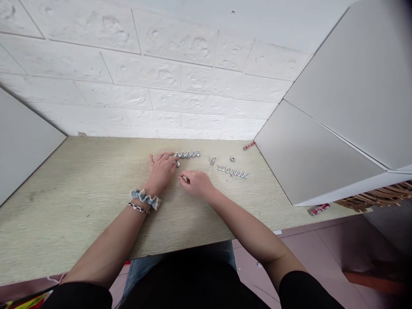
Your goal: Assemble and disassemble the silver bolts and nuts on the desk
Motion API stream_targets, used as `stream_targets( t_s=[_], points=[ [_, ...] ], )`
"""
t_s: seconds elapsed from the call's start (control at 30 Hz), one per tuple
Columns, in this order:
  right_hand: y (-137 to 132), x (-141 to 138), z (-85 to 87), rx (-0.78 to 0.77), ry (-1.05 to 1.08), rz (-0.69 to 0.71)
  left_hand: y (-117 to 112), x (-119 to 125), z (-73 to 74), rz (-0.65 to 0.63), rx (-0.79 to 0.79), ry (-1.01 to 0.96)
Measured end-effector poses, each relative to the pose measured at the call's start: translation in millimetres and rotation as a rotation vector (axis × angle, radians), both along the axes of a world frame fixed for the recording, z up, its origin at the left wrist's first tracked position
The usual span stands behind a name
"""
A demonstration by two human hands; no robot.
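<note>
The left hand (161,171) rests at the left end of a row of metal fasteners (188,155) on the worktop (90,189), its fingers' grip unclear, while the right hand (198,183) pinches narrowly, contents hidden; handling parts singly should keep the row straight.

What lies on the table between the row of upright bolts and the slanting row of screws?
In the head view, a small cluster of metal pieces lies between the upright bolts and the slanting screws; their type is unclear.

Homelike corner, brick-patterned wall (164,77), wood-grain desktop (80,193)
</note>
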State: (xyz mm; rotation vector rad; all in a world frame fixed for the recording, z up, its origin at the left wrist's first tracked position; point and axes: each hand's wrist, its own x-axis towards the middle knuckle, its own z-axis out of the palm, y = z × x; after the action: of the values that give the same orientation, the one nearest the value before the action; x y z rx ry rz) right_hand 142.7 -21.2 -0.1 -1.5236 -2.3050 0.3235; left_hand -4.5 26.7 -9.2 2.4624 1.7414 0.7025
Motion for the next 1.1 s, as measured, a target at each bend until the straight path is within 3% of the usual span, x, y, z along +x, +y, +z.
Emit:
stream_targets(
  t_s=[0.4, 0.53, 0.63, 0.83, 0.93, 1.1],
  points=[
    [3.4, 1.4, -3.7, -0.063, 0.112, -0.013, -3.9, 0.5, 5.9, -0.009, 0.078, 0.031],
    [7.8, 4.9, -5.1, -0.084, 0.357, -0.084, -6.5, 4.1, 12.7, -0.042, 0.099, -0.129],
    [13.6, 6.0, -10.4, -0.147, 0.595, -0.141, -9.6, 7.6, 17.4, -0.090, 0.011, -0.312],
    [23.7, 1.3, -15.7, -0.524, 1.071, -0.207, -14.2, 12.3, 20.2, -0.152, -0.204, -0.574],
    [24.2, 0.0, -11.7, -0.635, 1.151, -0.214, -13.6, 14.1, 17.4, -0.184, -0.237, -0.651],
    [25.3, 1.1, -13.3, -0.625, 1.178, -0.192, -10.4, 16.0, 10.7, -0.198, -0.271, -0.680]
  ],
)
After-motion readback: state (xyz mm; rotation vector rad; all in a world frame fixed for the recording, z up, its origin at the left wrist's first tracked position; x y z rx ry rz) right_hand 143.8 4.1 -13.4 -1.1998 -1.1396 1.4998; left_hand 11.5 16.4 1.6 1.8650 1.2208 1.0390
